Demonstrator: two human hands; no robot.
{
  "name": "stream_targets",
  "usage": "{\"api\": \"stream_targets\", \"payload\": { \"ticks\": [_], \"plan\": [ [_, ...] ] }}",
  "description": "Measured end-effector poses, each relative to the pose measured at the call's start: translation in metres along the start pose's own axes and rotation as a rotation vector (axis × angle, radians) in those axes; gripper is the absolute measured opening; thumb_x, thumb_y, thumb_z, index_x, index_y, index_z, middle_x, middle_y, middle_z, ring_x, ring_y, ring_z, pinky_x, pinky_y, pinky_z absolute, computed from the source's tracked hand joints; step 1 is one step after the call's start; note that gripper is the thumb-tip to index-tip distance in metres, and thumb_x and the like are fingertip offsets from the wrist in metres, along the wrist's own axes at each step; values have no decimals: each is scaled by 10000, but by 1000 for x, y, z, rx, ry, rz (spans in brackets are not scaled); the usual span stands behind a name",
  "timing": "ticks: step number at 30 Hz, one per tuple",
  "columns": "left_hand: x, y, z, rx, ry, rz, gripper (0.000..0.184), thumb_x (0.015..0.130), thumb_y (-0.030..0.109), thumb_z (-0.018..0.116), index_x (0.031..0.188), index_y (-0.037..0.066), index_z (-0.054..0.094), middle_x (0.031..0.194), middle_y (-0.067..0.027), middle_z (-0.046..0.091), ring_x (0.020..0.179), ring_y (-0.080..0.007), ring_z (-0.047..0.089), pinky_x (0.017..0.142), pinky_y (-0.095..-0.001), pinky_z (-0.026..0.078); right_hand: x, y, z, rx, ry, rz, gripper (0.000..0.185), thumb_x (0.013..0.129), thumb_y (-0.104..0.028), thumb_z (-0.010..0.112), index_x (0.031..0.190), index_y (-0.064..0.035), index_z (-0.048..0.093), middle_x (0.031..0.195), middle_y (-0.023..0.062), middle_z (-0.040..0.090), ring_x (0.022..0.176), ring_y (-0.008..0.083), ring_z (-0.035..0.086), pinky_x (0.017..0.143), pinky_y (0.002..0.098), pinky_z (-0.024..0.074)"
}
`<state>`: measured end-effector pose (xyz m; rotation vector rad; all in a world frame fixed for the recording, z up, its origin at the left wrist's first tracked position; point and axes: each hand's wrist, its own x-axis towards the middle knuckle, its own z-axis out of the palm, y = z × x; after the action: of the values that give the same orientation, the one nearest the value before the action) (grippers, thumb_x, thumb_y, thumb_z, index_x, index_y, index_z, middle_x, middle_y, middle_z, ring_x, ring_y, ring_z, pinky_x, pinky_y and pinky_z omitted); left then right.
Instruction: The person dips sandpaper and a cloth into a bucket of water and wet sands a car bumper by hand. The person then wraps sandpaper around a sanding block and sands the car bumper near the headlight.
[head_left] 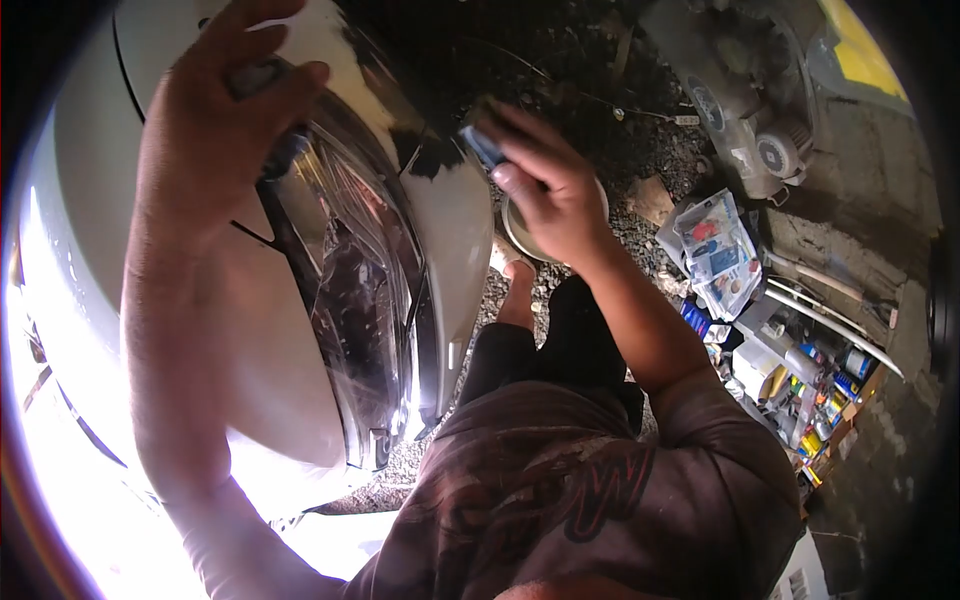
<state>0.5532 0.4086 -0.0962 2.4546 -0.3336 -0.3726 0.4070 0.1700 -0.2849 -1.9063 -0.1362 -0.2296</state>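
My left hand (215, 110) is raised over the white car body at the upper left, its fingers curled around a small greyish thing (255, 77) that is mostly hidden. Below that hand lies the car's headlight (365, 270), with a glossy clear cover. In my right hand (555, 190) is a small dark block with a blue-grey face (483, 146), slightly blurred and gripped between thumb and fingers. It is close to the white bumper panel (455, 225), which has a dark, ragged patch (428, 155). Partly behind my right hand stands a pale round bucket (520, 235).
Gravel (650, 150) covers the ground around my bare foot (518, 270). To the right are a dusty machine with a motor (775, 155), a printed plastic bag (718, 250), pale rods (840, 325) and a box crowded with cans and bottles (800, 385) beside a concrete ledge.
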Motion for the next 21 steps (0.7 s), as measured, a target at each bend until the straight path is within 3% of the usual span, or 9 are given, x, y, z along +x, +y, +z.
{"api": "stream_targets", "payload": {
  "ticks": [1, 2, 4, 5, 7, 10, 13, 19, 21],
  "plan": [
    [2, -4, -1, 0, -6, -1, 549, 927, 118, 775, 1441, 182, 593, 1388, -214, 628, 1286, -237, 631, 1026, -339, 557, -7, 6, 13, -42, 25, -28, 443, 923, -69, 743, 1360, -124, 693, 1471, 142, 610, 1331, 300, 600, 1038, 375, 562],
    [2, -7, 0, 18, 34, 8, 539, 930, 132, 773, 1437, 176, 596, 1395, -195, 624, 1279, -232, 632, 1033, -341, 554, -15, 13, 24, -42, 27, -20, 443, 923, -69, 743, 1360, -124, 693, 1471, 142, 610, 1331, 300, 600, 1038, 375, 562],
    [3, -15, 2, 36, 66, 18, 530, 933, 147, 771, 1434, 170, 600, 1402, -176, 620, 1272, -227, 634, 1039, -343, 551, -21, 16, 44, -363, 7, -225, 489, 833, -50, 789, 1309, -132, 711, 1499, 111, 586, 1325, 324, 579, 1048, 423, 544],
    [4, -21, 4, 134, 80, 124, 522, 935, 150, 769, 1430, 165, 603, 1404, -159, 619, 1263, -225, 637, 1049, -347, 544, -24, 20, 54, -344, 14, -238, 516, 794, -43, 794, 1295, -127, 709, 1526, 80, 570, 1355, 355, 548, 1063, 458, 511],
    [4, -21, 9, 233, 82, 232, 513, 938, 152, 766, 1426, 160, 606, 1407, -143, 618, 1253, -223, 640, 1058, -350, 538, -21, 28, 58, -340, 34, -233, 523, 796, -37, 791, 1304, -131, 704, 1521, 80, 575, 1363, 352, 544, 1052, 458, 505],
    [3, -15, 7, 169, -64, 152, 515, 946, 169, 755, 1437, 157, 600, 1422, -119, 615, 1301, -234, 616, 1097, -361, 513, -21, 35, 65, -299, 69, -198, 541, 802, -26, 781, 1323, -142, 692, 1502, 80, 594, 1379, 347, 535, 1041, 460, 493],
    [3, -12, 4, 63, -80, 80, 523, 948, 201, 757, 1444, 175, 596, 1445, -127, 602, 1334, -242, 595, 1118, -381, 502, -33, 30, 65, -266, 90, -209, 555, 803, -17, 772, 1334, -150, 684, 1476, 83, 618, 1387, 346, 532, 1043, 465, 487],
    [2, -8, 7, 178, -78, 69, 522, 970, 243, 737, 1464, 197, 573, 1451, -114, 602, 1371, -250, 564, 1124, -428, 501, -3, 33, 65, -238, 92, -96, 492, 822, -4, 743, 1291, -148, 707, 1406, 88, 671, 1374, 352, 547, 1042, 485, 495],
    [3, -7, 6, 239, -83, 66, 526, 976, 244, 732, 1473, 202, 566, 1441, -109, 612, 1362, -250, 569, 1113, -422, 505, -23, 21, 63, -240, 81, -169, 510, 812, 8, 731, 1298, -144, 701, 1403, 94, 670, 1350, 369, 557, 1029, 479, 499]
  ]
}}
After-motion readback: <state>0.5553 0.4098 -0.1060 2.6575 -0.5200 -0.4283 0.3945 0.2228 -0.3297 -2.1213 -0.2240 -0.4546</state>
